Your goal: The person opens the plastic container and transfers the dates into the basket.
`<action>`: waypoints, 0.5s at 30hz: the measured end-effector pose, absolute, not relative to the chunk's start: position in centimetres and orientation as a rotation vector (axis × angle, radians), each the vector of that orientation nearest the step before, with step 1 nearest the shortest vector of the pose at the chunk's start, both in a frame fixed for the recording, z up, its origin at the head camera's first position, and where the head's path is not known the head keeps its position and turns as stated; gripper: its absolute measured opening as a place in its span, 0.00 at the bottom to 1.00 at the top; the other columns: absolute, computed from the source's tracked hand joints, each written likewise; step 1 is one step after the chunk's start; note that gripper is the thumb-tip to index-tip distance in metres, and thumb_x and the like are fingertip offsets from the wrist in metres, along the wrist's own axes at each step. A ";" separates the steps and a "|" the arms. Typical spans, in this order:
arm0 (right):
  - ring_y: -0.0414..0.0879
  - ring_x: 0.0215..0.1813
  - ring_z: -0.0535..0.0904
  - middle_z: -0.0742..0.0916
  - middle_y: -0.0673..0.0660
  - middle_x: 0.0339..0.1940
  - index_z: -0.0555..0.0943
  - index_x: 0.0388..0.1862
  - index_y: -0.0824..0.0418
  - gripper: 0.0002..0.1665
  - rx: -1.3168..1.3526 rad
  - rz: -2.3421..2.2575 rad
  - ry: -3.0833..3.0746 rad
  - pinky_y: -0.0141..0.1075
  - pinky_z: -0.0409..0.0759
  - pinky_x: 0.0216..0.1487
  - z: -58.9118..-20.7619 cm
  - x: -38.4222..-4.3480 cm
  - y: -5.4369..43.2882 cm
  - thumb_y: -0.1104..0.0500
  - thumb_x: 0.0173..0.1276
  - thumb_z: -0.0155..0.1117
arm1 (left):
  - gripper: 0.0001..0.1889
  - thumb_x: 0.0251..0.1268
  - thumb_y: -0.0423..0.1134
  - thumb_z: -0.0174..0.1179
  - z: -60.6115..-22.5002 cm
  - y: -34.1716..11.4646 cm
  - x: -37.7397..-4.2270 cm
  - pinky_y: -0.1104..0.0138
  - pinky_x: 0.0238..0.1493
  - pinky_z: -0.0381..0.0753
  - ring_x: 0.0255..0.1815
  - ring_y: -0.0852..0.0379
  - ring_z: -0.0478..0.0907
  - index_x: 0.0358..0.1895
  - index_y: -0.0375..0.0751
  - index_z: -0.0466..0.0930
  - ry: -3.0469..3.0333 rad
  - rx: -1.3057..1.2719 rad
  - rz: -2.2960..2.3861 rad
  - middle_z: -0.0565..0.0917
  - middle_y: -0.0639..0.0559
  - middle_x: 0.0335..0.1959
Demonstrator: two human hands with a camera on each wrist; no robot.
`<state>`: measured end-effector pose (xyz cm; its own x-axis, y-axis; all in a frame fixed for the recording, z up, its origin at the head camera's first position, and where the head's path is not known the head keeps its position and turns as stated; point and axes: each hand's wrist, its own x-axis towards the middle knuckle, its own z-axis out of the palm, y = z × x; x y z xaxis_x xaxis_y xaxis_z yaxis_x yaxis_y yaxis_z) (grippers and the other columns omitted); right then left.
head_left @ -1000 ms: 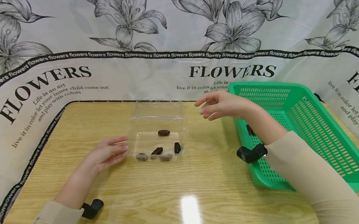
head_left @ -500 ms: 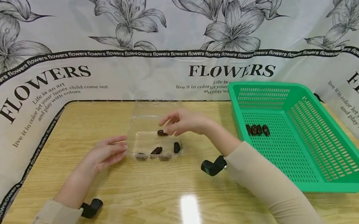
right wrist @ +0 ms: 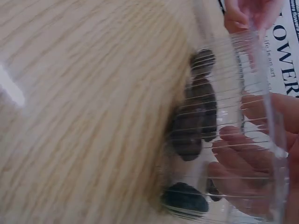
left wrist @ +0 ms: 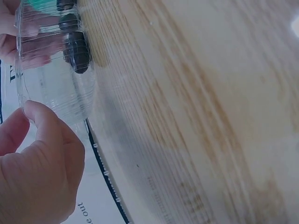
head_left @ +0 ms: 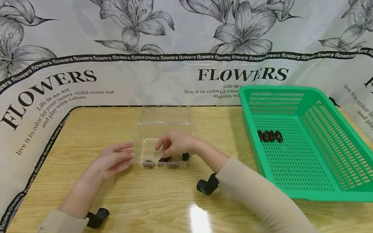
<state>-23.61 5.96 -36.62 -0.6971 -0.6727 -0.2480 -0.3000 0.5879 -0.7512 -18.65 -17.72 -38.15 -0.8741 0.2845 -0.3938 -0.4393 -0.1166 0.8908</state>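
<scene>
A clear plastic box [head_left: 147,147] stands on the table with its lid raised at the back. Several dark, wrinkled dates [right wrist: 187,135] lie in it, most along the front wall. My left hand [left wrist: 42,168] pinches the rim at the box's left side between thumb and forefinger. My right hand [head_left: 176,144] reaches down inside the box, over the dates, with thumb and fingers apart. In the right wrist view, its fingertips [right wrist: 226,149] show through the clear wall, close above one date [right wrist: 213,190]. In the head view, the hand hides part of the box floor.
A green perforated basket [head_left: 330,191] stands at the right, with several dates [head_left: 271,136] in a row near its left wall. Behind the wooden table [head_left: 144,221] hangs a white cloth [head_left: 175,20] printed with flowers and lettering.
My right hand has come left from beside the basket and lowered into the box, uncovering the row of dates in the basket. My left hand has stayed at the box's left side.
</scene>
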 end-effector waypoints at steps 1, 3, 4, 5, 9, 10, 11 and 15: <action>0.47 0.45 0.78 0.83 0.62 0.44 0.79 0.51 0.68 0.16 -0.774 -0.941 2.313 0.34 0.78 0.43 -36.9 -23.6 5.9 0.70 0.63 0.60 | 0.31 0.67 0.27 0.52 -38.2 -17.7 -18.7 0.75 0.43 0.79 0.40 0.63 0.77 0.71 0.30 0.50 1.688 -0.173 2.033 0.71 0.46 0.49; 0.46 0.43 0.78 0.83 0.60 0.41 0.79 0.50 0.68 0.16 -0.774 -0.930 2.326 0.32 0.78 0.41 -37.2 -23.6 5.8 0.70 0.62 0.61 | 0.31 0.67 0.27 0.51 -38.3 -17.8 -18.6 0.74 0.43 0.79 0.41 0.63 0.77 0.71 0.29 0.50 1.685 -0.166 2.035 0.70 0.46 0.49; 0.46 0.41 0.77 0.83 0.60 0.40 0.79 0.50 0.68 0.16 -0.775 -0.934 2.323 0.32 0.77 0.39 -37.4 -23.6 5.8 0.70 0.62 0.61 | 0.31 0.67 0.27 0.51 -38.3 -17.8 -18.6 0.74 0.43 0.79 0.41 0.63 0.77 0.71 0.29 0.50 1.687 -0.163 2.033 0.70 0.46 0.49; 0.45 0.39 0.77 0.83 0.59 0.38 0.79 0.49 0.68 0.15 -0.776 -0.940 2.318 0.32 0.77 0.37 -37.5 -23.6 5.8 0.71 0.62 0.61 | 0.31 0.67 0.27 0.51 -38.4 -17.8 -18.6 0.74 0.43 0.79 0.41 0.63 0.77 0.71 0.29 0.50 1.688 -0.163 2.034 0.70 0.46 0.49; 0.43 0.34 0.75 0.83 0.58 0.34 0.80 0.47 0.70 0.14 -0.790 -0.931 2.307 0.30 0.75 0.34 -37.6 -23.7 5.6 0.72 0.61 0.61 | 0.31 0.68 0.27 0.50 -38.4 -17.9 -18.7 0.75 0.43 0.79 0.41 0.63 0.77 0.71 0.29 0.50 1.692 -0.156 2.027 0.70 0.45 0.50; 0.43 0.35 0.76 0.83 0.58 0.34 0.80 0.47 0.70 0.14 -0.795 -0.919 2.306 0.29 0.75 0.34 -37.7 -23.7 5.6 0.72 0.60 0.62 | 0.31 0.68 0.27 0.50 -38.4 -17.9 -18.7 0.75 0.43 0.79 0.41 0.63 0.77 0.71 0.29 0.50 1.692 -0.155 2.026 0.70 0.45 0.50; 0.43 0.36 0.76 0.84 0.59 0.35 0.81 0.47 0.70 0.14 -0.801 -0.903 2.307 0.29 0.76 0.34 -37.7 -23.8 5.5 0.72 0.60 0.62 | 0.31 0.68 0.27 0.50 -38.4 -17.9 -18.7 0.74 0.43 0.79 0.41 0.63 0.77 0.71 0.29 0.50 1.690 -0.156 2.027 0.70 0.45 0.50; 0.46 0.43 0.79 0.85 0.60 0.41 0.81 0.46 0.69 0.15 -0.866 -0.815 2.316 0.29 0.78 0.40 -37.8 -23.9 5.4 0.72 0.60 0.62 | 0.31 0.67 0.26 0.50 -38.4 -17.8 -18.8 0.74 0.42 0.79 0.40 0.63 0.77 0.71 0.29 0.50 1.677 -0.164 2.034 0.71 0.46 0.48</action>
<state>-23.85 5.40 -37.79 -0.6531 -0.7105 -0.2621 -0.3899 0.6122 -0.6879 -18.84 -17.82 -38.37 -0.8702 0.2954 -0.3944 -0.4435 -0.1206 0.8881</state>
